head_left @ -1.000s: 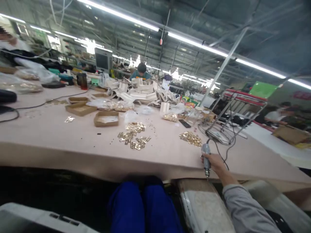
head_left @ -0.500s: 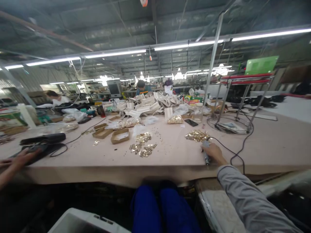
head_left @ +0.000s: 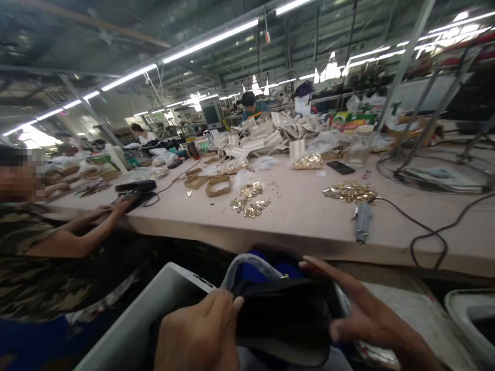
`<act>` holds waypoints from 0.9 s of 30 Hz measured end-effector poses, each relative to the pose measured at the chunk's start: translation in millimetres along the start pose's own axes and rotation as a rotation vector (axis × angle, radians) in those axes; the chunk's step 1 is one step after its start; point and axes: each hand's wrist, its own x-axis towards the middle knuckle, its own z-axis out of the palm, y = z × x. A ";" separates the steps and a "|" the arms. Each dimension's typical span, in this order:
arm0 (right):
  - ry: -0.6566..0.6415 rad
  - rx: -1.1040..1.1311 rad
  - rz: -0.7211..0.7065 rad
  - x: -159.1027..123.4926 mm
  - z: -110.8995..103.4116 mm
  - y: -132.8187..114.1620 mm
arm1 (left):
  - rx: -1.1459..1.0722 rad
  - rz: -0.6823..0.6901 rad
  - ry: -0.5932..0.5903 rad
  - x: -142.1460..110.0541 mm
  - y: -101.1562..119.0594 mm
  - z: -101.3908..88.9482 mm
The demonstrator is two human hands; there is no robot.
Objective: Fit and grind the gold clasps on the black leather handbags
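A dark handbag [head_left: 286,319] lies open over my lap, its black inside facing me. From its far side rises a pale, clear-wrapped handle [head_left: 247,263]. My left hand [head_left: 201,330] is closed on the bag's left rim, thumb pressed against the fingers. At the other side, my right hand [head_left: 359,304] has thumb and fingers spread apart around the right rim; whether it bears on the bag is unclear. On the table near its front edge stands or lies a grey corded electric screwdriver [head_left: 362,222], apart from both hands.
Gold metal fittings lie in heaps [head_left: 350,191] [head_left: 251,201] on the table [head_left: 301,221]. Beyond are small cardboard trays [head_left: 218,186], a phone [head_left: 340,167] and a pile of pale strips [head_left: 270,131]. A white bin [head_left: 154,304] stands left; a co-worker's arms [head_left: 93,226] reach over the table.
The screwdriver has left my right hand and rests on the table. Both my hands are now at the handbag in my lap. The view has turned left and tilted.
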 end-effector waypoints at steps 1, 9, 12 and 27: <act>-0.050 0.026 0.025 -9.4 20.5 -0.4 | 0.025 0.043 -0.028 7.7 8.1 3.6; 0.197 -0.020 0.143 0.1 72.9 46.1 | 0.104 0.024 -0.259 53.2 49.5 87.0; 0.229 -0.015 0.155 4.7 50.9 60.8 | -0.143 -0.081 -0.214 54.1 47.3 111.2; 0.117 0.094 0.118 25.2 20.5 83.4 | -1.725 -1.263 -0.215 78.3 63.3 155.0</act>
